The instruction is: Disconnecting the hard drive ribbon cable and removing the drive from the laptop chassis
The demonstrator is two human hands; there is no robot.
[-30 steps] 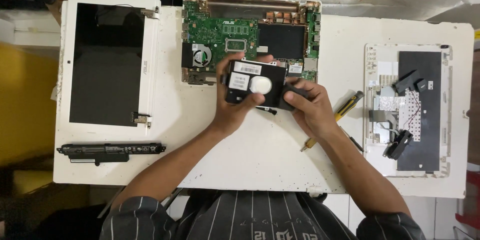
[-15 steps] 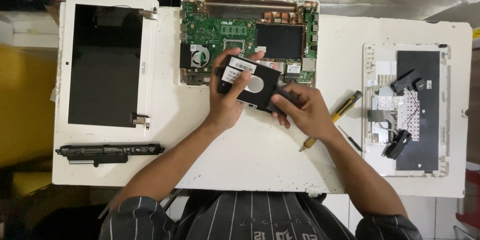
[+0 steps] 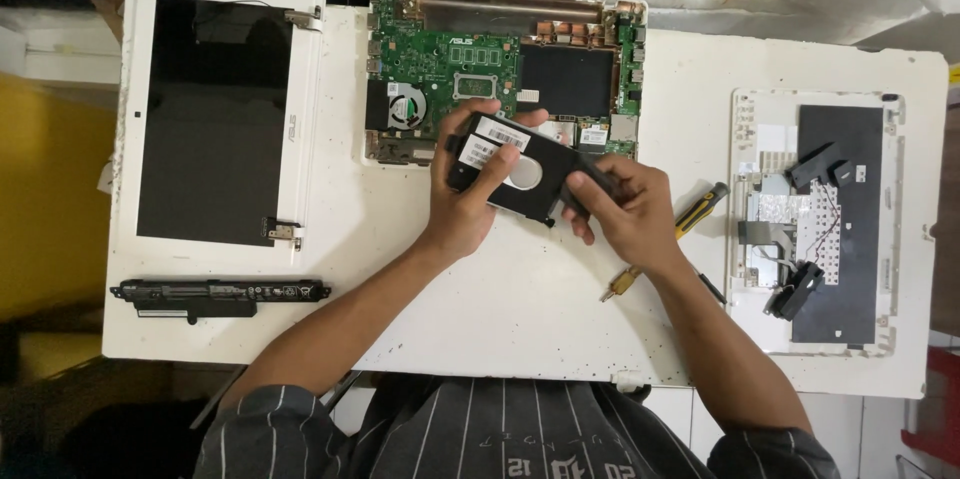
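A black hard drive (image 3: 515,167) with a white label and a silver round centre is held tilted above the white table (image 3: 520,309). My left hand (image 3: 465,204) grips its left end. Its right end is pinched by my right hand (image 3: 620,207). Just behind the drive lies an opened laptop base (image 3: 500,69) with a green circuit board, a small fan and a black panel showing.
A detached white-framed laptop screen (image 3: 215,119) lies at the left, with a long black battery (image 3: 215,291) below it. A white keyboard cover (image 3: 825,214), underside up with loose black parts, lies at the right. A yellow-and-black screwdriver (image 3: 700,209) rests beside my right hand.
The hard drive has been turned from nearly level to tilted, its right end lower. Both hands have shifted slightly with it over the laptop base's front edge.
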